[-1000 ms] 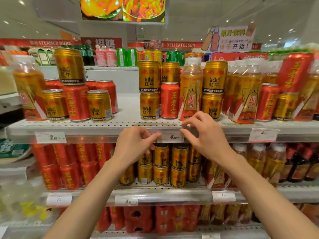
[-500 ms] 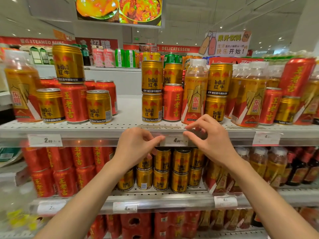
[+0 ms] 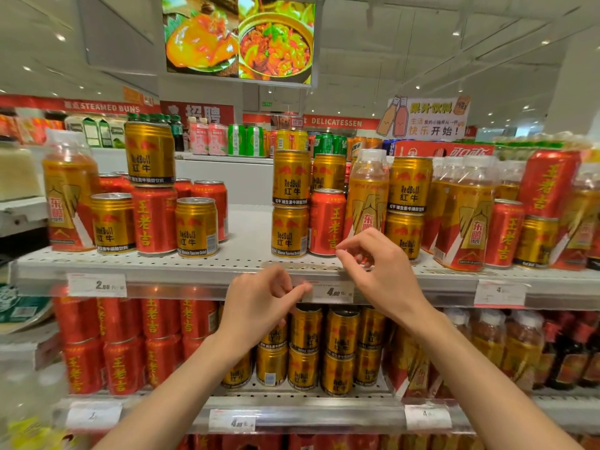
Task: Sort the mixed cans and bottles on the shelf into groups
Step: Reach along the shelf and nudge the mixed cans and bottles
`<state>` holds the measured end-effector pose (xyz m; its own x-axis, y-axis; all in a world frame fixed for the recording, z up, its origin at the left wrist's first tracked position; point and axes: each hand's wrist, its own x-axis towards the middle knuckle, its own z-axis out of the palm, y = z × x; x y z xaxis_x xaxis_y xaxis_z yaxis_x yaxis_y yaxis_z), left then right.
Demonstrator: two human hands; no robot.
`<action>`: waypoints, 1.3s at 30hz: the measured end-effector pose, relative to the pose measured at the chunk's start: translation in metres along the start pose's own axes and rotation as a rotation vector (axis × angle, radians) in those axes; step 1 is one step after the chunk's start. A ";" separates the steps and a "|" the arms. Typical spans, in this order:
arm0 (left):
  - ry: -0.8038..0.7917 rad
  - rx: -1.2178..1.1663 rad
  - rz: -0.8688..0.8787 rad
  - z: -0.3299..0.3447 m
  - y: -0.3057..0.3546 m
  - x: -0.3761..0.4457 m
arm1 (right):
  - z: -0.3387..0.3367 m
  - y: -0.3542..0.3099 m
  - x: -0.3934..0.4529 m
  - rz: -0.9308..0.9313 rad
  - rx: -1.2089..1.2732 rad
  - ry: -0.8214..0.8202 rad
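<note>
Nearest me, my left hand [image 3: 259, 298] hovers loosely curled and empty at the white perforated metal shelf [image 3: 240, 254] edge; my right hand [image 3: 378, 271] has risen since a second ago, fingers half curled around nothing, just before the red herbal-tea can [image 3: 326, 222]. Sorting looks barely begun, I judge: behind, gold Red Bull cans [image 3: 290, 207], red cans and an amber plastic bottle with white cap [image 3: 368, 193] stand mixed in both clusters. The view has tilted upward too.
</note>
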<state>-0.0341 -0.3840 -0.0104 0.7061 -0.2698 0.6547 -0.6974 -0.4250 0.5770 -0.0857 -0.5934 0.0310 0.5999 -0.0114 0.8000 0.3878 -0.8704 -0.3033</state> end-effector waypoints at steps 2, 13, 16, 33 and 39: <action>0.024 -0.026 0.016 0.001 -0.002 0.000 | 0.004 -0.005 0.007 -0.019 0.020 -0.008; -0.089 -0.127 -0.039 -0.001 -0.005 0.005 | 0.022 -0.035 0.064 -0.005 0.052 0.023; -0.103 -0.131 -0.049 -0.002 -0.003 0.005 | 0.026 -0.045 0.081 0.080 0.099 -0.018; -0.120 -0.138 -0.037 -0.002 -0.005 0.005 | 0.043 -0.044 0.088 0.176 0.093 -0.105; -0.114 -0.125 -0.028 -0.002 -0.005 0.004 | 0.037 -0.034 0.077 0.078 -0.076 -0.152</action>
<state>-0.0277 -0.3817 -0.0097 0.7297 -0.3585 0.5823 -0.6823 -0.3245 0.6552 -0.0271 -0.5462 0.0840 0.7269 -0.0107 0.6867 0.2857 -0.9045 -0.3166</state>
